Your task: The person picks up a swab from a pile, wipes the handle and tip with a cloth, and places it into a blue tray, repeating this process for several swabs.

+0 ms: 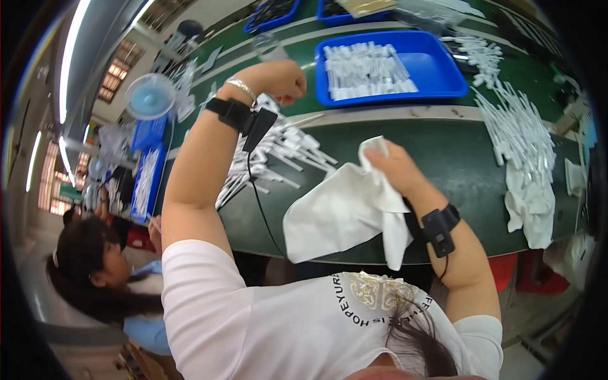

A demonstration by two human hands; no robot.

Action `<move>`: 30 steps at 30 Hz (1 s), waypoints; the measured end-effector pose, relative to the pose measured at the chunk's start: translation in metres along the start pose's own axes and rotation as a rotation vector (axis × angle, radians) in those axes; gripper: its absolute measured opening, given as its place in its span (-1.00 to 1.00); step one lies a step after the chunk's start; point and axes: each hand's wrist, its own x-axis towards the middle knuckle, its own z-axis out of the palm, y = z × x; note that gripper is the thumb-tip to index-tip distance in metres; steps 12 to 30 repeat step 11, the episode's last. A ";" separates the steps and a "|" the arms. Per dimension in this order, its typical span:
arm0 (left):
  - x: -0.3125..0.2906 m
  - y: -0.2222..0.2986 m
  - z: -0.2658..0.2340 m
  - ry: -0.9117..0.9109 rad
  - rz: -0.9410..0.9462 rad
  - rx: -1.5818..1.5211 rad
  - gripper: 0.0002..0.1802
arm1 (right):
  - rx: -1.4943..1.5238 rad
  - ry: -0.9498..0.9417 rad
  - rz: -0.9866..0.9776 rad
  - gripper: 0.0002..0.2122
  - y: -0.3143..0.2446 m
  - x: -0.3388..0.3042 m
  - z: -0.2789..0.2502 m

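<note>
My right hand (398, 170) is closed on a white cloth (342, 206), gripping it by an upper corner. The cloth hangs in loose folds over the near edge of the green table. Farther forward and to the left, my left hand (284, 81) is raised with its fingers curled in; what they hold, if anything, is hidden. Below and beside it lies a loose pile of thin white plastic sticks (294, 145) with thicker ends. A blue tray (437, 69) stands beyond my hands, with similar white sticks laid in rows in its left part.
More white sticks (516, 126) are heaped at the right, with another white cloth (531, 209) by them. A clear cup (269, 47) stands behind my left hand. A black cable (259, 190) hangs from my left wrist device. At the left sits a co-worker (95, 266) near a blue tray (144, 190).
</note>
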 end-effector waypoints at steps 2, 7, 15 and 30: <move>-0.032 -0.029 0.032 -0.045 -0.084 -0.130 -0.79 | 0.008 -0.030 0.022 -0.82 0.001 -0.001 0.004; -0.055 -0.070 0.113 0.405 0.152 -0.080 -0.82 | -0.012 -0.023 0.026 -0.79 0.004 -0.002 0.010; -0.039 -0.053 0.144 0.545 0.254 0.116 -0.80 | -0.022 -0.016 0.015 -0.79 0.002 -0.007 0.009; -0.039 -0.053 0.144 0.545 0.254 0.116 -0.80 | -0.022 -0.016 0.015 -0.79 0.002 -0.007 0.009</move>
